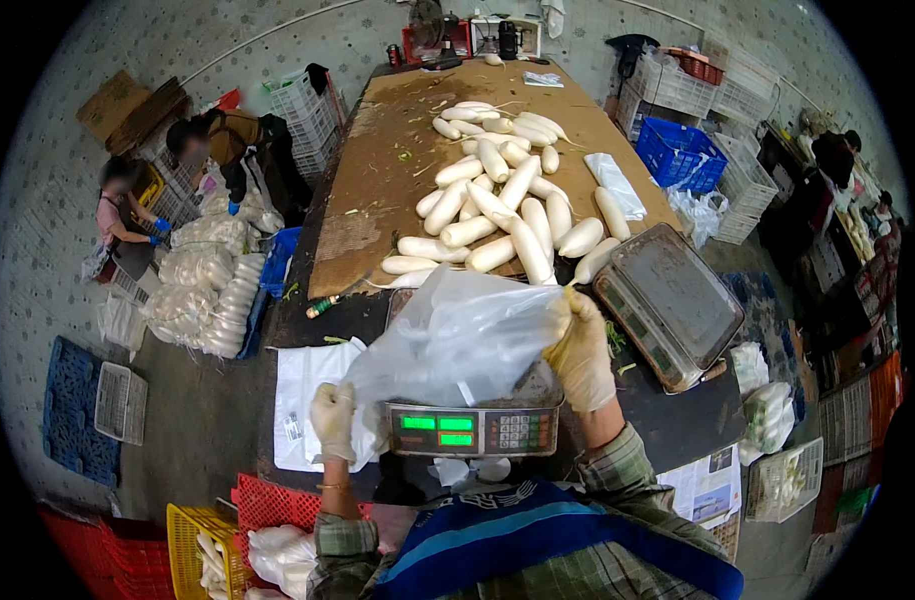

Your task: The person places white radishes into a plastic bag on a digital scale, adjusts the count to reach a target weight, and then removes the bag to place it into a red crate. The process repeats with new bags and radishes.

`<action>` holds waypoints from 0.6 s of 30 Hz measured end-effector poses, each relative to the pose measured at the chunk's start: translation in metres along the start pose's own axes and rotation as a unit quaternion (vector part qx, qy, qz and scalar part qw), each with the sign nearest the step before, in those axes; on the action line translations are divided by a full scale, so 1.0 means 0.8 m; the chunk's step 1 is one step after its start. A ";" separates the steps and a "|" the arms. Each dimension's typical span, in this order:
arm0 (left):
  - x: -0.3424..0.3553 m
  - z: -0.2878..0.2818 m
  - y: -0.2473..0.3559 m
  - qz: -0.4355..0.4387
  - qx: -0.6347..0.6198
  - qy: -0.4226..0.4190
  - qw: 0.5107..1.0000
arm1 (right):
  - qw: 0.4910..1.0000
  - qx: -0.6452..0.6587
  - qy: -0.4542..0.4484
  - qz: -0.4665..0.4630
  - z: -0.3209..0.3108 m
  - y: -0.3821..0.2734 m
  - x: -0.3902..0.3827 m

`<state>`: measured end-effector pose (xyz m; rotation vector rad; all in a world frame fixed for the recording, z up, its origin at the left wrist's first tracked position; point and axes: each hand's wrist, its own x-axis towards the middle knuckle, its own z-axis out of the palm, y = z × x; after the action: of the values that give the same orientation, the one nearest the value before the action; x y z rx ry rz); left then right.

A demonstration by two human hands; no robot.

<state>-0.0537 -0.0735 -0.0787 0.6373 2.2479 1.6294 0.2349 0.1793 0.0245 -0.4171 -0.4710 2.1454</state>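
Observation:
A clear plastic bag (457,330) is stretched out between my two gloved hands, above a digital scale (472,430) with a lit green display. My left hand (333,420) is closed at the bag's near left corner. My right hand (583,355) grips the bag's right end, its fingers partly hidden by the plastic. The bag looks flat and covers most of the scale's pan. Just beyond it, a loose heap of white radishes (492,205) lies on a brown cardboard sheet (362,220). A stack of white plastic bags (302,405) lies beside my left hand.
A second scale (667,300) stands right of my right hand. White folded bags (615,185) lie beside the heap. Red and yellow crates (199,520) stand near my left. Two people work at bagged radishes (212,285) on the left; others are at the far right.

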 end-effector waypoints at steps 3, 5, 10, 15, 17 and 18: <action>-0.036 0.014 0.058 0.039 0.062 -0.074 0.995 | 0.992 -0.111 -0.032 -0.051 0.034 0.011 -0.021; -0.062 0.020 0.119 0.078 -0.040 -0.054 0.995 | 0.988 -0.140 -0.020 -0.054 0.058 0.009 -0.032; -0.100 0.027 0.202 0.315 0.018 -0.084 0.945 | 0.979 -0.189 -0.076 0.007 0.068 0.008 -0.039; -0.048 0.076 0.163 0.365 0.284 -0.001 0.887 | 0.940 -0.307 -0.127 0.079 0.073 -0.004 -0.031; -0.043 0.068 0.172 0.273 0.085 -0.049 0.957 | 0.895 -0.432 -0.079 0.073 0.079 -0.015 -0.017; -0.042 0.063 0.180 0.220 -0.017 -0.073 0.973 | 0.855 -0.505 -0.071 -0.091 0.086 -0.018 -0.010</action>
<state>0.0252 -0.0116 0.0410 1.2756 2.0669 1.7365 0.2179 0.1680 0.0924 -0.7398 -1.6652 1.5874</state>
